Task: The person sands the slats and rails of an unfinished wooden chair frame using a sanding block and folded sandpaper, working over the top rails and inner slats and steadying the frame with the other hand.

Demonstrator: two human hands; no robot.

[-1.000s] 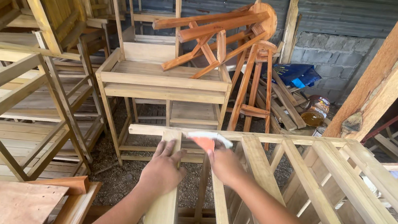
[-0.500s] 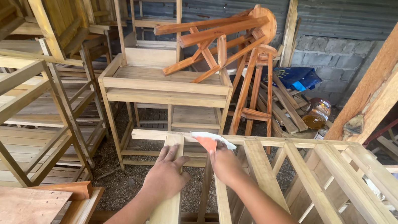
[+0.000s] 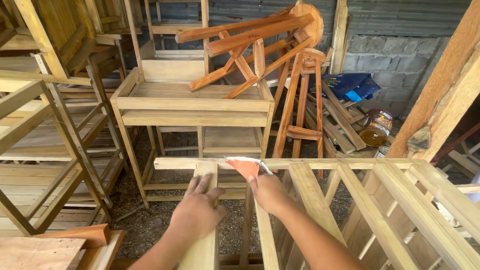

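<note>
I see pale yellow frame (image 3: 322, 163) near; orange sandpaper (image 3: 245, 167), white edge; reddish-brown stools (image 3: 264, 40) far; blue bag (image 3: 350, 84) far right; grey corrugated wall (image 3: 389, 13)

Sandpaper (image 3: 243, 167) seemingly slightly nearer now.

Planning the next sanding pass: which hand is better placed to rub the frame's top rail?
Right, probably. The right hand holds the sandpaper on the rail; the left hand lies flat on a slat.
</note>
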